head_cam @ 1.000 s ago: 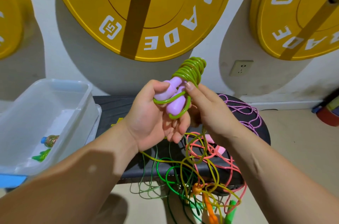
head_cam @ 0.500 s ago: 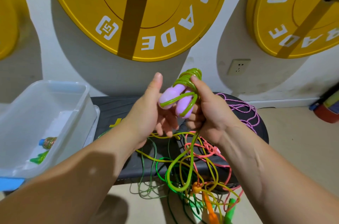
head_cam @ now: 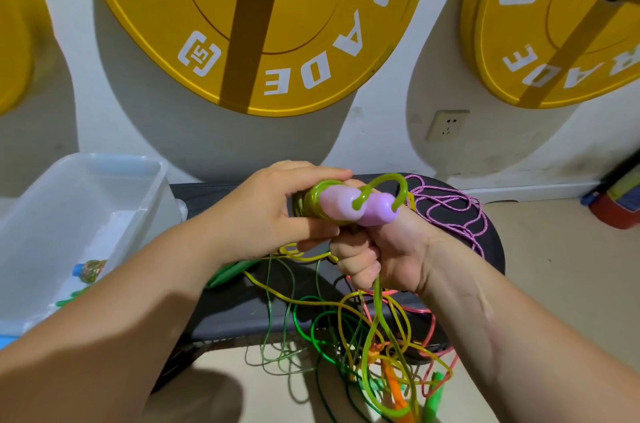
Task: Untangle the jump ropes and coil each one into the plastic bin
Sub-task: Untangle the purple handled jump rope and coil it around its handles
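Note:
Both hands hold one jump rope above the black bench. Its two purple handles lie side by side and point right, with the lime-green cord coiled around them. My left hand grips the coiled end from the left. My right hand grips the handles from below, and a loose strand of the green cord runs down out of its fist. A tangle of yellow, green and pink ropes hangs over the bench's front edge. The clear plastic bin stands to the left.
A pink braided rope lies on the bench's right end. A green handle lies on the bench under my left wrist. The bin holds a small bottle. Yellow weight plates hang on the wall behind. Orange and green handles dangle near the floor.
The handles have tipped from upright to lying sideways and come lower. My left hand has closed over the coil. A loop of cord now arcs over the handles.

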